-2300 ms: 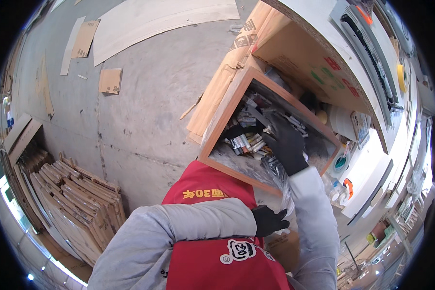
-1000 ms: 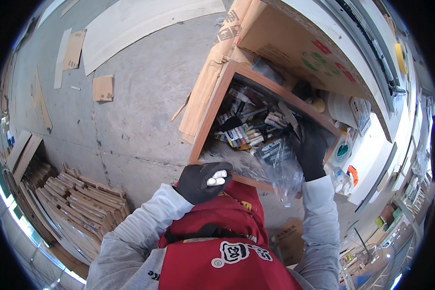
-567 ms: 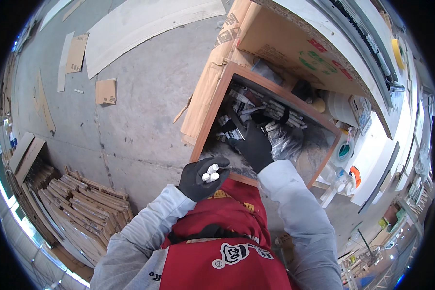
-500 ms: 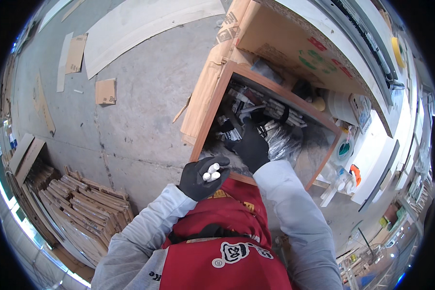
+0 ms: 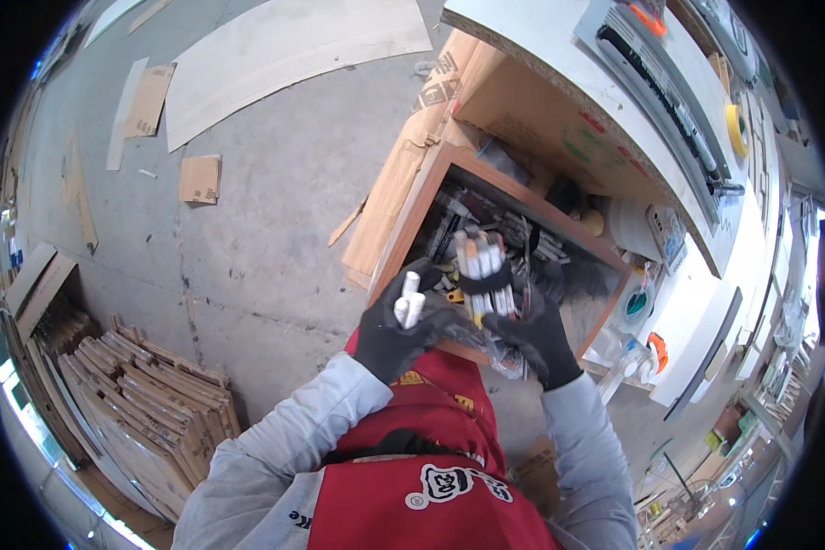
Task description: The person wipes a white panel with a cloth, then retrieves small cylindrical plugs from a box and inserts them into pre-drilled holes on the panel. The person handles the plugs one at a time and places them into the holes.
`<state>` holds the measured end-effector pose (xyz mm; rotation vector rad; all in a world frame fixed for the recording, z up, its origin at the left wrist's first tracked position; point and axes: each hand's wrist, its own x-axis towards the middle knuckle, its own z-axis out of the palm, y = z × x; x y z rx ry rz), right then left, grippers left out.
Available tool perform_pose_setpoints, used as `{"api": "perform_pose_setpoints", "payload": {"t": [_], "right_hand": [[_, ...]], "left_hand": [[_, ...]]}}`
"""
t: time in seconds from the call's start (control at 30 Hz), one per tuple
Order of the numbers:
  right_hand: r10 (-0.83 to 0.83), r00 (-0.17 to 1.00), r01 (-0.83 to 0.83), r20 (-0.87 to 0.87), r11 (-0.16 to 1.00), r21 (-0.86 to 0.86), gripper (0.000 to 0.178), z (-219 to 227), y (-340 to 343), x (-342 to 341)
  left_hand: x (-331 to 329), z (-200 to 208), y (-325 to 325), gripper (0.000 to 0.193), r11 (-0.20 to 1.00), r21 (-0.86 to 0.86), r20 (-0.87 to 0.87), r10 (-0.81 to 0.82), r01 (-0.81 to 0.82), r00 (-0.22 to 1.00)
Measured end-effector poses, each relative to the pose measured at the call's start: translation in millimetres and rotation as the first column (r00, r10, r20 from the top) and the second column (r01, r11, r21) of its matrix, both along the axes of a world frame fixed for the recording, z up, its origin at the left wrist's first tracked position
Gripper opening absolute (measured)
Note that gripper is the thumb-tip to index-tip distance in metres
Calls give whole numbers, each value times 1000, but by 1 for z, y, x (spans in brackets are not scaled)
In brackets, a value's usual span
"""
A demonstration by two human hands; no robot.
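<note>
Closed around a few white marker-like sticks (image 5: 411,300), my left hand (image 5: 390,330) is above the near left corner of an open drawer with a reddish-brown wooden rim (image 5: 411,203). My right hand (image 5: 539,341) grips a bundle of pale, marker-like sticks (image 5: 482,257), strapped together by a black band (image 5: 488,280). The bundle is slightly blurred and raised over the drawer. Fingers of my left hand come close to its lower left side; contact is unclear. Crumpled clear plastic (image 5: 506,359) hangs below the bundle. More loose sticks and tubes (image 5: 449,215) lie inside the drawer.
A white worktop (image 5: 532,41) overhangs the drawer's far side, with yellow tape (image 5: 736,130) on it. Beside the drawer stand a white bucket (image 5: 625,220) and an orange-handled tool (image 5: 657,352). Stacked flat cardboard-wrapped panels (image 5: 147,403) stand at left; cardboard pieces (image 5: 200,179) lie on the floor.
My right hand has come up out of the drawer with the banded bundle. My left hand, still holding its white sticks, has moved slightly right toward it.
</note>
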<state>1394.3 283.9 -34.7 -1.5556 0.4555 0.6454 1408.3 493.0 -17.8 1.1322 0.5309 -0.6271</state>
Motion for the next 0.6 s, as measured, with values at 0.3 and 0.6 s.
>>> {"api": "perform_pose_setpoints", "payload": {"t": [0.3, 0.6], "right_hand": [[-212, 974, 224, -73, 898, 378, 59, 14, 9, -20], [-123, 992, 102, 36, 929, 356, 59, -1, -3, -34]], "left_hand": [[-3, 9, -10, 50, 937, 210, 404, -343, 279, 848], [-14, -4, -1, 57, 923, -23, 408, -342, 384, 846]]}}
